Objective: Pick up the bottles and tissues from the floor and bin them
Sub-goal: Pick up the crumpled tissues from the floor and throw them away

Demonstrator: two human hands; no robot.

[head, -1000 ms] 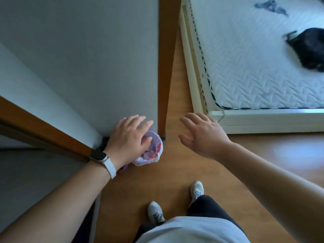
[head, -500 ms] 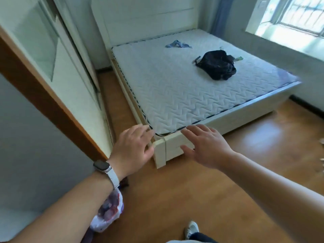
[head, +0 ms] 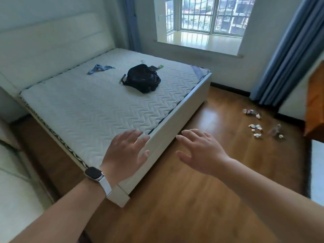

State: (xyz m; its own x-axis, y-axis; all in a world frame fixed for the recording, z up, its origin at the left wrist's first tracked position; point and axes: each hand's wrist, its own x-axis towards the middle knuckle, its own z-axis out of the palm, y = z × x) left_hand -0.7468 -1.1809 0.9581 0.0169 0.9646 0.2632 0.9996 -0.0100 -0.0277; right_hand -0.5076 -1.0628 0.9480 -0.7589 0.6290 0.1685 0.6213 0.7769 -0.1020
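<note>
Both grips spread, empty — left hand (head: 126, 155), right hand (head: 201, 153) — bottles (head: 249, 111), tissues (head: 256, 127) lie on floor (head: 192, 199)

The wooden floor (head: 201, 190) carries crumpled tissues (head: 256, 127) and what look like two bottles (head: 249, 111) near its far right corner.

The left hand (head: 125, 155) is covering part of the bed's (head: 175, 123) near edge. The left forearm (head: 61, 213) and right forearm (head: 273, 195) are running off the bottom edge. On the floor (head: 192, 199) at the far right, the tissues (head: 256, 127) are showing only as white specks, too small to count surely. A bottle (head: 249, 111) is lying blurred near them, its label unreadable. A clear bottle (head: 274, 131) is smearing into the wood, its pose unclear. A brown panel (head: 315, 102) is being cut by the right edge. A green thing (head: 159, 66) is peeking from behind the black bag (head: 142, 78), too small to name.
</note>
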